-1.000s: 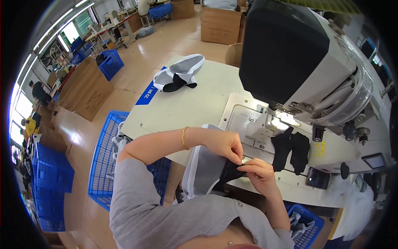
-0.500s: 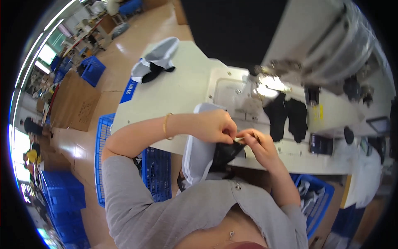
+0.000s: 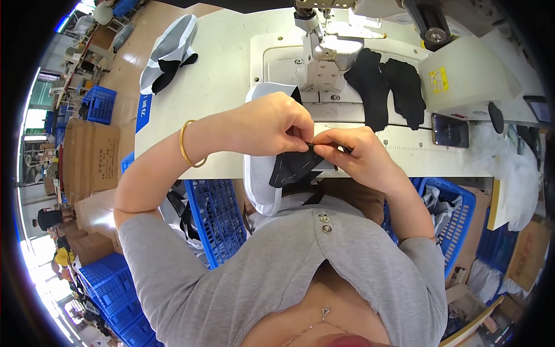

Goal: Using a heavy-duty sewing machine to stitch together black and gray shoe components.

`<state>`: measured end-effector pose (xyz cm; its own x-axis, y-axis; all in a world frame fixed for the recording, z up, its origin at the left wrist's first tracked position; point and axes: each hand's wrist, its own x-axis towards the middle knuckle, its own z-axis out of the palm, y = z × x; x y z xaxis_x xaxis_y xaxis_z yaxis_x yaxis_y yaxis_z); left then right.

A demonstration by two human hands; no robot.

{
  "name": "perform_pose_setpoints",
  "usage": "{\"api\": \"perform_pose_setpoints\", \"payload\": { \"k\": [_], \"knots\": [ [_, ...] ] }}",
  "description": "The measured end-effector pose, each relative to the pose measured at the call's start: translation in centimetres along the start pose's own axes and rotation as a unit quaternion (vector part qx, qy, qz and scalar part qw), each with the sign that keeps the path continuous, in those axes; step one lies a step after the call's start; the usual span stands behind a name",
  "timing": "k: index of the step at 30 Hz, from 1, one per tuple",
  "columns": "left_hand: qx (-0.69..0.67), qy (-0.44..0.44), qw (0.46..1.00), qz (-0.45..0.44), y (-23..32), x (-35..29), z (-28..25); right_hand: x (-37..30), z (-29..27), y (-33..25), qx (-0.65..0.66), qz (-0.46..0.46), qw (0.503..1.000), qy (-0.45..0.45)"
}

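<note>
My left hand (image 3: 277, 126) and my right hand (image 3: 359, 155) meet at the table's front edge, fingertips pinched together on a black fabric piece (image 3: 293, 168) with pale stitch marks. This black cloth joins a light grey-white fabric piece (image 3: 260, 176), which hangs over the edge toward my lap, partly hidden behind my left hand. Just beyond my hands stands the sewing machine head (image 3: 328, 61). Two black cut fabric pieces (image 3: 370, 87) lie flat to its right. Another grey-white and black piece (image 3: 170, 55) rests at the table's far left.
A phone (image 3: 450, 130) lies on the white table (image 3: 219, 75) at right. Blue baskets with fabric, one at left (image 3: 218, 222) and one at right (image 3: 459, 220), stand below the edge. Cardboard boxes (image 3: 92, 155) and stacked blue crates (image 3: 113, 289) are on the left floor.
My view has tipped downward, so the table and machine sit higher in the picture. Both hands still pinch the black fabric, now held with its stitched face showing.
</note>
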<state>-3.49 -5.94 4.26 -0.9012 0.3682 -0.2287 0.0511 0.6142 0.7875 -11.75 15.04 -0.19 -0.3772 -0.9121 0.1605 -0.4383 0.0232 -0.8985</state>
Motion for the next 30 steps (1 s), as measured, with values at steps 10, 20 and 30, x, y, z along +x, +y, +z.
{"api": "perform_pose_setpoints", "payload": {
  "k": [10, 20, 30],
  "knots": [
    [0.142, 0.095, 0.981, 0.096, -1.3, -0.9, 1.0, -0.6, 0.0, 1.1, -0.054, -0.059, 0.997, 0.011],
    [0.136, 0.383, 0.913, 0.034, 0.3, -2.0, 4.2, -0.8, 0.5, 1.8, -0.097, -0.089, 0.990, 0.056],
    [-0.438, 0.166, 0.846, -0.256, -1.9, -1.5, 5.0, -0.6, 0.7, 1.5, -0.141, -0.132, 0.981, 0.037]
  ]
}}
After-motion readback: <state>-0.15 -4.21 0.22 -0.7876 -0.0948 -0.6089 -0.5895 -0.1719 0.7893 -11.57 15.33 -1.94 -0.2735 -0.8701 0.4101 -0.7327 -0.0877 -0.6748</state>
